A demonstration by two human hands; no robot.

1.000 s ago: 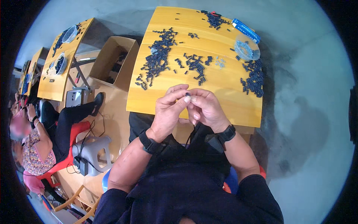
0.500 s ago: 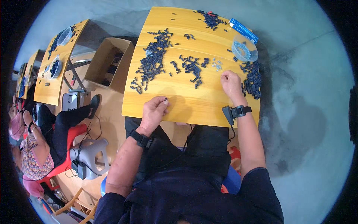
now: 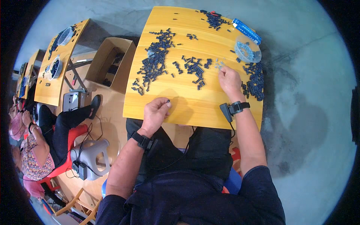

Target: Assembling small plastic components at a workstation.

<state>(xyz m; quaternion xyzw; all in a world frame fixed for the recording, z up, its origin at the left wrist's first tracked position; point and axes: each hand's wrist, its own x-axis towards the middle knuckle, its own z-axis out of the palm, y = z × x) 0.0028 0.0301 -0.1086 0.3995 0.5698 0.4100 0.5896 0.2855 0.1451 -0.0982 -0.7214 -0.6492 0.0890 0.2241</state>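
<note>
Yellow wood tops the table under your hands in the head view. A second ago both hands met over the near edge; now they are well apart. Your left hand has stayed near that edge since the middle frame, thumb and forefinger pinched on a small dark piece. Your right hand has moved closer to the small silvery parts, its curled fingertips just beside them; you cannot tell from here whether they grip one.

You have bare wood between your hands and along the near edge, and another open stretch beyond the middle cluster of black pieces. Toward the left edge, the long black heap takes up much of the surface; on the right, a dense black pile crowds the side edge, just beyond your right wrist. A smaller far pile lies near the blue carton.

Your clear bowl, by the right edge, holds more silvery parts. On the floor to your left, an open cardboard box has dark items inside. On the neighbouring table, a round tub contains dark pieces.
</note>
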